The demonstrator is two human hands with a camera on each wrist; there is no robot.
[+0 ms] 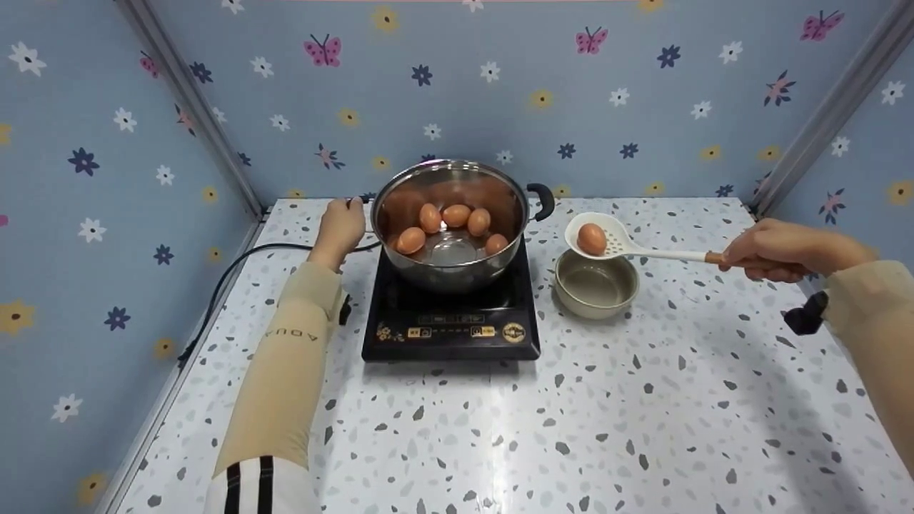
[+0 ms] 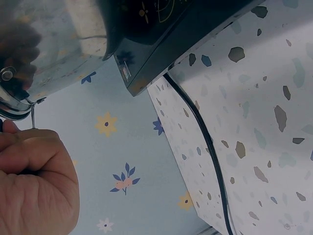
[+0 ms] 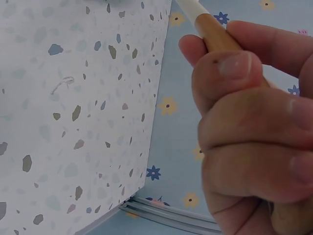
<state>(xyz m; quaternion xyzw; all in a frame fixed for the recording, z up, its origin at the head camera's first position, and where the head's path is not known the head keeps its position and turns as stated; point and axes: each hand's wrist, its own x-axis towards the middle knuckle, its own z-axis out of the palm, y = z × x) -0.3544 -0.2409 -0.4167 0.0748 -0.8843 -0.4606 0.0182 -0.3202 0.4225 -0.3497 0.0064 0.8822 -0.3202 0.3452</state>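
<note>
My left hand (image 1: 340,228) grips the left handle of a steel pot (image 1: 451,277), which stands on a black induction cooker (image 1: 450,348). Inside the pot lie several brown eggs (image 1: 456,215) around the bottom. In the left wrist view the curled left fingers (image 2: 34,147) are at the pot's side, the handle mostly hidden. My right hand (image 1: 792,248) holds a white slotted spoon (image 1: 668,253) by its wooden handle (image 3: 217,34). One brown egg (image 1: 591,239) rests in the spoon's head, above the back part of a small beige bowl (image 1: 595,307).
A black power cord (image 1: 246,253) runs left from behind the cooker. The speckled white tabletop (image 1: 607,428) is bounded by patterned blue panels (image 1: 471,107) at the back and both sides. The pot's right handle (image 1: 544,201) sticks out towards the spoon.
</note>
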